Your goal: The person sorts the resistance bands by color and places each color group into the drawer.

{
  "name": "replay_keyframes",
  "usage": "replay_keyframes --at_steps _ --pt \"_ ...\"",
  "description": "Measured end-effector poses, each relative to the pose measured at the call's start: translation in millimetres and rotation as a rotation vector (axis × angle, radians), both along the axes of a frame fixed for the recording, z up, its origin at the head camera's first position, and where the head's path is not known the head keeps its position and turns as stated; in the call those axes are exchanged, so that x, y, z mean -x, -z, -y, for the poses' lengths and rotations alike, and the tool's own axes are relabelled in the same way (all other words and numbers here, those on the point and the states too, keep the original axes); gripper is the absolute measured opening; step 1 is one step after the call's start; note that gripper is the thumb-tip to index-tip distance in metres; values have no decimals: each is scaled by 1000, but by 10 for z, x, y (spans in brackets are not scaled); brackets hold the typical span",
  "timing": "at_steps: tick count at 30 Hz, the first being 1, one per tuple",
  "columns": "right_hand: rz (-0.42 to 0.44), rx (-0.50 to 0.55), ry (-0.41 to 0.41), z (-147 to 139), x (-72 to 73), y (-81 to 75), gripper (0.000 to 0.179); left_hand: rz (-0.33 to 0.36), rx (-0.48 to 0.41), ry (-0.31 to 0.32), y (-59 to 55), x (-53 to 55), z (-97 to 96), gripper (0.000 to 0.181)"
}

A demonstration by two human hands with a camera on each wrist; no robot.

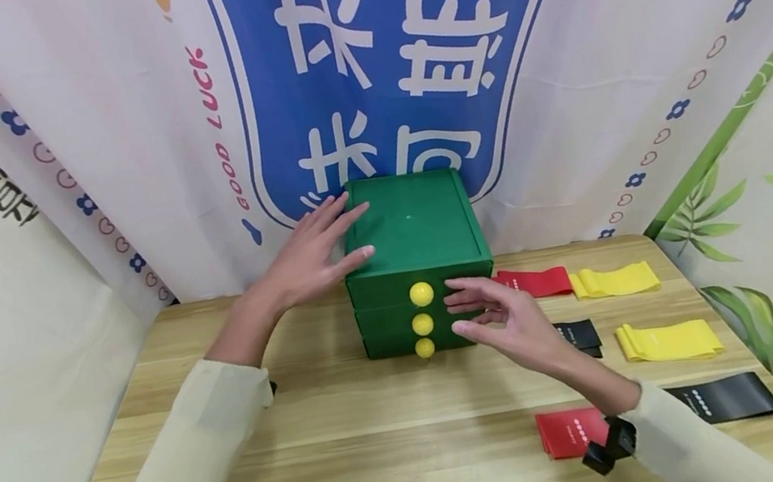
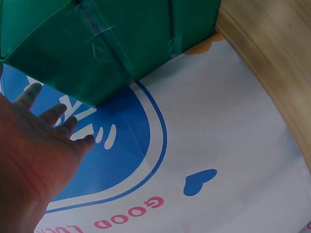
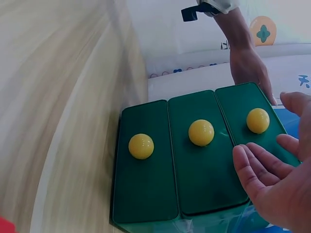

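A green box with three stacked drawers (image 1: 413,220) stands at the back of the wooden table, against the printed cloth. Each drawer front has a round yellow knob, and the top knob (image 3: 258,120) is closest to my right hand. My left hand (image 1: 309,257) is at the box's upper left edge with its fingers spread. In the left wrist view its fingertips appear beside the box; whether they touch it I cannot tell. Loosely bent, the fingers of my right hand (image 1: 509,323) hover just right of the top knob, holding nothing. All three drawers look closed.
Right of the box lie folded bands: a red band (image 1: 537,283), yellow bands (image 1: 615,281), and black bands (image 1: 730,397). Another red band (image 1: 572,431) lies under the right wrist. Printed cloth (image 1: 173,140) hangs behind and beside the table (image 1: 364,480).
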State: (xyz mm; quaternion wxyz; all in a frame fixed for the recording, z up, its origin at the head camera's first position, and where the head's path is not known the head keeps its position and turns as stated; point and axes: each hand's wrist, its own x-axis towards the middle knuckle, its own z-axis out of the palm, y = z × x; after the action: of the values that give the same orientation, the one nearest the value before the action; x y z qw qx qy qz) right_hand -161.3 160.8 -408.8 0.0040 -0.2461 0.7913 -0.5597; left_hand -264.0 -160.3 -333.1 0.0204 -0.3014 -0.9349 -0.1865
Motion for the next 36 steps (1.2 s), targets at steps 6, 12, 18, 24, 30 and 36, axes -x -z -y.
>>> replay_keyframes --at_steps 6,12,18,24,30,36 --pt "-1 28 4 92 65 28 51 6 19 30 4 85 -79 75" --pt "-29 63 -2 176 109 64 48 32 19 42 25 153 -113 72" --pt "-53 95 9 257 148 75 44 39 34 43 52 228 -125 71" --pt "-59 108 40 327 162 65 41 45 72 33 59 241 -146 70" --pt "-55 137 64 399 176 76 35 47 77 33 71 230 -138 68" --pt "-59 169 91 437 185 74 31 39 70 34 92 228 -140 68"
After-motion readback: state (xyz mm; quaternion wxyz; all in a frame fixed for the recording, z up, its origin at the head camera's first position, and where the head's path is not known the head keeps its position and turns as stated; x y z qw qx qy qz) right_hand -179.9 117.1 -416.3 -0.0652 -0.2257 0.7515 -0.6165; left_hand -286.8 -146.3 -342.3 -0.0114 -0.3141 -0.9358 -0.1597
